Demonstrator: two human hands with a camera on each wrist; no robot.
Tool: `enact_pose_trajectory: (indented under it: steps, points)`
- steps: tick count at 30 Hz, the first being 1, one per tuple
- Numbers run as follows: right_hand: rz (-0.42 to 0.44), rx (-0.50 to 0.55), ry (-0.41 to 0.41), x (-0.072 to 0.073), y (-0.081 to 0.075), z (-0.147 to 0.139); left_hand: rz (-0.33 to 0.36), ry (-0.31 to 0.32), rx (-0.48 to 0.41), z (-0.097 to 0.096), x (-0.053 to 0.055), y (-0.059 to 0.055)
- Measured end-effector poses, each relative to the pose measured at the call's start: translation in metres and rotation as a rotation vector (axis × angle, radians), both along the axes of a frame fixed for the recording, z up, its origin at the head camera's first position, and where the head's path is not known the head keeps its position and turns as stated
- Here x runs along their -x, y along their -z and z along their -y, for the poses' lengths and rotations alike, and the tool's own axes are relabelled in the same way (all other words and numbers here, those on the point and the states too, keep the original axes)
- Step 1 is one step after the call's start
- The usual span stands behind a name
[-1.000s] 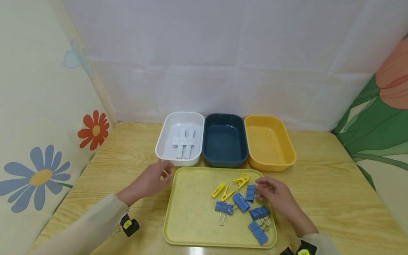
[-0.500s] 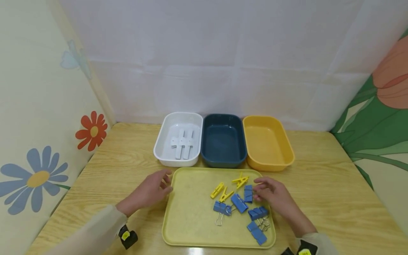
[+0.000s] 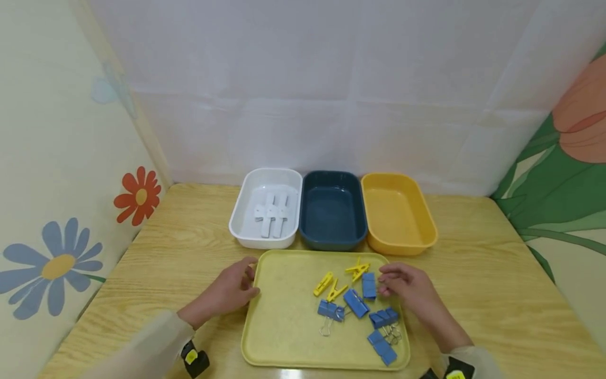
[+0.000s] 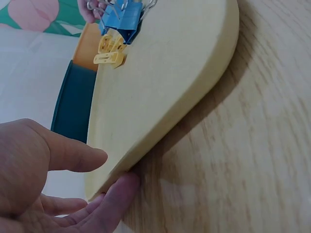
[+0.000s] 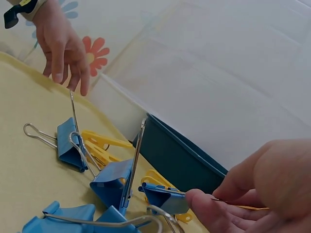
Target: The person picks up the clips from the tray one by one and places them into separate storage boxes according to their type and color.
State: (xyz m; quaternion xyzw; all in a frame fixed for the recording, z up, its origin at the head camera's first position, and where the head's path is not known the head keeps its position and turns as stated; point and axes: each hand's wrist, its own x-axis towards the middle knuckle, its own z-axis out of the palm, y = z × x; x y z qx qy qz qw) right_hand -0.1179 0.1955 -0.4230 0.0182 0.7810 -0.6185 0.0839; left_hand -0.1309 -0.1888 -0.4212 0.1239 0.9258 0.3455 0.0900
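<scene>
My right hand [image 3: 411, 288] pinches a wire handle of a blue binder clip [image 3: 369, 286] at the right side of the yellow tray [image 3: 279, 316]. In the right wrist view, that clip [image 5: 163, 198] points away from my thumb and finger. My left hand [image 3: 232, 287] is at the tray's left edge; in the left wrist view, its fingers touch the outer wall and its thumb reaches over the rim. Several other blue binder clips [image 3: 356, 302] lie on the tray, some with wire handles raised. Three yellow clothespins [image 3: 323, 283] lie behind and left of them.
Behind the tray, three bins stand side by side: a white bin [image 3: 241, 223] holding several white clips [image 3: 271, 216], a dark teal bin [image 3: 333, 245] and a yellow-orange bin [image 3: 402, 248]. A white cloth [image 3: 303, 105] hangs behind the wooden table [image 3: 492, 273].
My left hand has come toward me along the tray's left edge. My right hand stays nearly in place, and the clip by its fingertips has shifted slightly left.
</scene>
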Motion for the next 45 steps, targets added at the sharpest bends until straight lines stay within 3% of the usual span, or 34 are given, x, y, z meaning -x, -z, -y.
enact_pose_trajectory:
  steps: [6, 13, 21, 32, 45]
  points:
    - [-0.02, 0.024, -0.009, -0.001, -0.002, -0.002, -0.008, -0.004, 0.006, 0.0, 0.001, 0.006]
    - [-0.04, 0.051, -0.044, 0.002, -0.01, 0.0, 0.006, 0.018, -0.014, 0.001, 0.001, 0.005]
    - [-0.078, 0.089, -0.062, 0.008, -0.021, 0.002, 0.056, 0.004, -0.032, 0.0, 0.004, 0.006]
    - [-0.167, 0.103, -0.11, 0.022, -0.039, 0.004, 0.057, -0.01, -0.028, 0.001, 0.005, 0.011]
    - [-0.127, 0.123, -0.092, 0.042, -0.057, 0.011, 0.087, -0.03, -0.052, 0.0, 0.005, 0.011]
